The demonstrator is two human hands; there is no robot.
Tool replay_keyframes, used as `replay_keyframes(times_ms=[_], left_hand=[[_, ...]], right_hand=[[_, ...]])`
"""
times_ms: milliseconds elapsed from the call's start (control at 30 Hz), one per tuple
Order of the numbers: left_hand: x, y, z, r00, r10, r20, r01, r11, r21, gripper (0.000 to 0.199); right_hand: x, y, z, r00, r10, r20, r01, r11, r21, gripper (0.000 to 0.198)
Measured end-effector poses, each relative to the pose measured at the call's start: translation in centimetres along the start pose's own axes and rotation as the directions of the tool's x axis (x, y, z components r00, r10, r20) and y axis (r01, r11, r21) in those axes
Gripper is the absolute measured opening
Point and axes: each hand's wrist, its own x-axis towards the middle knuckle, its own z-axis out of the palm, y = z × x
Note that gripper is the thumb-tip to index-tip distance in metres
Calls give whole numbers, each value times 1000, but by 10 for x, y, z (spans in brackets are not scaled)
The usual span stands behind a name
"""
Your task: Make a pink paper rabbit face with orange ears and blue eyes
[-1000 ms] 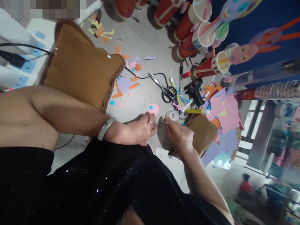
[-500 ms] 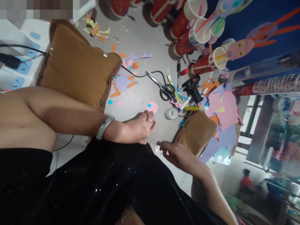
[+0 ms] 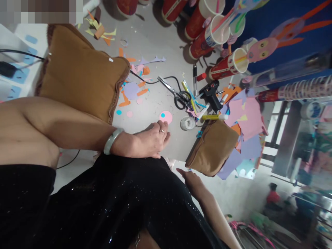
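My left hand [image 3: 153, 140], with a ring and a pale bangle, lies palm down on the grey tabletop. Its fingers are loosely bent and apart, nothing visible in them. Just beyond the fingertips is a pink paper oval [image 3: 168, 117] with a small blue dot [image 3: 163, 115] on it. My right hand [image 3: 193, 181] is lower, beside the table's near edge and the black clothing on my lap. One finger stretches out to the left; the other fingers are partly hidden, and I see nothing held.
Scissors [image 3: 172, 90], a black glue gun [image 3: 212, 97], a tape roll [image 3: 187, 123] and a yellow marker [image 3: 214, 117] lie ahead. A brown cushion [image 3: 80, 72] is left, a brown pouch [image 3: 216, 147] right, near coloured paper [image 3: 245, 114]. Red paper cups [image 3: 207, 45] stand behind.
My right hand has drawn back, down and away from the brown pouch, which shows more fully. My left hand stays by the pink oval. The whole view has shifted slightly.
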Motion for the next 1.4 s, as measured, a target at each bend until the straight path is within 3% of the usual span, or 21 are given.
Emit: replay_keyframes(times_ms=[100, 200, 300, 400, 433, 500, 533, 633, 700, 833, 933, 1033, 1100, 1167, 1233, 1300, 1367, 1400], left_hand=[[0, -2, 0, 1000, 11, 19, -11, 1000, 9, 90], [0, -1, -2, 1000, 16, 6, -16, 1000, 10, 91], [0, -1, -2, 1000, 12, -4, -12, 1000, 18, 91], [0, -1, -2, 1000, 14, -19, -14, 999, 37, 91], [0, -1, -2, 1000, 14, -23, -13, 999, 35, 91], [0, -1, -4, 1000, 10, -11, -10, 1000, 11, 90], [0, -2, -5, 1000, 8, 5, -8, 1000, -8, 90], [0, -4, -8, 999, 9, 48, -6, 998, -64, 90], [0, -5, -10, 998, 10, 59, -5, 997, -83, 91], [0, -5, -11, 997, 15, 71, -9, 997, -82, 90], [0, -5, -11, 998, 14, 66, -10, 999, -51, 89], [1, -6, -15, 997, 12, 79, -8, 999, -51, 89], [2, -7, -18, 995, 22, 97, -17, 998, -52, 86], [1, -8, -19, 995, 28, 96, -26, 999, -29, 83], [0, -7, -17, 998, 21, 67, -23, 1000, 15, 84], [-2, -5, -13, 1000, 10, 23, -11, 998, 55, 87], [-4, -3, -8, 1000, 10, -9, -9, 998, 67, 87], [-5, -3, -7, 1000, 15, -18, -14, 998, 62, 84]], right_hand=[[12, -3, 4, 985, 111, 130, -105, 993, -52, 59], [19, -9, 1, 979, 155, 130, -148, 987, -62, 46], [12, -16, -5, 977, 168, 131, -161, 985, -58, 51], [-7, -20, -18, 996, 44, 76, -51, 994, 92, 67], [-15, -21, -24, 997, -78, 27, 71, 976, 208, 64], [-28, -22, -37, 948, -307, -80, 307, 824, 476, 55], [-32, -22, -43, 935, -317, -156, 345, 721, 601, 51], [-32, -24, -61, 898, -215, -385, 438, 336, 834, 55], [-24, -27, -70, 887, -133, -442, 459, 153, 875, 61], [-6, -35, -82, 916, -19, -400, 400, 15, 916, 60], [2, -39, -85, 922, -33, -385, 382, -67, 922, 49], [4, -40, -86, 902, -82, -425, 425, -17, 905, 44], [4, -41, -88, 876, -105, -471, 479, 86, 873, 41], [4, -46, -96, 821, -73, -566, 566, 232, 791, 34], [5, -54, -109, 701, -33, -712, 652, 432, 623, 20], [9, -65, -127, 543, -93, -834, 690, 615, 381, 11], [18, -78, -149, 426, -239, -873, 706, 691, 155, 9], [23, -85, -160, 409, -296, -863, 699, 709, 88, 11]])
